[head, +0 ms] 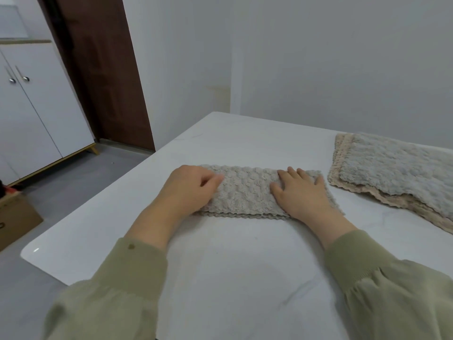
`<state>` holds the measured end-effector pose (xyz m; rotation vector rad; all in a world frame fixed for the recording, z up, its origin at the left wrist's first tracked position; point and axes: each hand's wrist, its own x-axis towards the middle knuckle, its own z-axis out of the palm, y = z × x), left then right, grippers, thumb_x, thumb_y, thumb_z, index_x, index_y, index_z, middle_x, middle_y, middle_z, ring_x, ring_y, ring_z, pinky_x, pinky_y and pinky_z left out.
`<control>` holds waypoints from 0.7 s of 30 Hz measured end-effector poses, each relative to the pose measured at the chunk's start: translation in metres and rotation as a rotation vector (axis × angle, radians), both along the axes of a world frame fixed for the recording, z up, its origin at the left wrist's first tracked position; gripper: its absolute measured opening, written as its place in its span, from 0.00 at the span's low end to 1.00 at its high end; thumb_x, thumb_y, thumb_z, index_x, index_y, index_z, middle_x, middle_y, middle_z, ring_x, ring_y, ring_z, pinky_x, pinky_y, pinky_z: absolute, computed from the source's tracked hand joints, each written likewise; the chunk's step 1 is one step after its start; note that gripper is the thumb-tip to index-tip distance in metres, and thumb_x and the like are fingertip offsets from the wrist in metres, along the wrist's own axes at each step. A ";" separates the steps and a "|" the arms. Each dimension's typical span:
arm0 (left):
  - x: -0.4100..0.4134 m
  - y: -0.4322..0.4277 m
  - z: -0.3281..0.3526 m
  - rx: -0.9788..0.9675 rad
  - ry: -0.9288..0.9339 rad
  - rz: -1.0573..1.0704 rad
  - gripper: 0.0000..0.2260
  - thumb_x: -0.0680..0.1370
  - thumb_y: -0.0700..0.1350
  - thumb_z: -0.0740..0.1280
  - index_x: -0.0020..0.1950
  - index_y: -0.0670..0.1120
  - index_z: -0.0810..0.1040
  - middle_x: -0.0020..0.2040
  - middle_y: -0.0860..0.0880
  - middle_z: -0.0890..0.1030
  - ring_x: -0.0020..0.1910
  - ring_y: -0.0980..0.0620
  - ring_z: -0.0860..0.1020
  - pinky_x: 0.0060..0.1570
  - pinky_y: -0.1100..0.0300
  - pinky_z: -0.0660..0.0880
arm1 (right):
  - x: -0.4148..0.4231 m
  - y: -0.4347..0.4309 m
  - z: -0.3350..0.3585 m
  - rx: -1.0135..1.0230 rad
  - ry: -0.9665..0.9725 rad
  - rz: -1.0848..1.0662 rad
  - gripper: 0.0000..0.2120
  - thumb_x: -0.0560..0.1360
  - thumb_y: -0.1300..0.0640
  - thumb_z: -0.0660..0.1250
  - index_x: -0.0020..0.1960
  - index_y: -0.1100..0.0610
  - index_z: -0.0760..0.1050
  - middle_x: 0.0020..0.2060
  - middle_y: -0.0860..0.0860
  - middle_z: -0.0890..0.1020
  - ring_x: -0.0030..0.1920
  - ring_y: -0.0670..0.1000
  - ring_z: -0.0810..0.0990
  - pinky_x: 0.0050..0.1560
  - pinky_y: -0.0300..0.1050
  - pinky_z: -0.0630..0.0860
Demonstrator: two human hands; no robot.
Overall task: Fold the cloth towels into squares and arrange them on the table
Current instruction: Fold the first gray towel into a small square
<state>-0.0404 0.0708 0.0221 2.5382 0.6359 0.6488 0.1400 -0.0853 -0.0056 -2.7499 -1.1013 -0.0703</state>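
Lying under right hand (304, 196) fingers (292, 173); folded towel (247, 190) (left hand (188, 190) gripping its end)

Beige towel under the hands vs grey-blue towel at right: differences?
The beige towel is folded into a narrow strip, layered at its near edge; the grey-blue towel lies wider. The left hand and right hand rest on the beige towel; the grey-blue towel is untouched. The beige towel sits on the table; the grey-blue towel tops a pinkish towel. Both have nubby pile.
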 end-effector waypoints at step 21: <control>0.065 0.001 -0.029 0.130 0.616 0.181 0.32 0.77 0.67 0.40 0.78 0.53 0.44 0.78 0.53 0.44 0.77 0.47 0.41 0.71 0.37 0.41 | 0.027 -0.018 0.000 -0.113 0.124 -0.094 0.27 0.80 0.43 0.41 0.77 0.51 0.49 0.77 0.50 0.50 0.77 0.51 0.47 0.73 0.61 0.44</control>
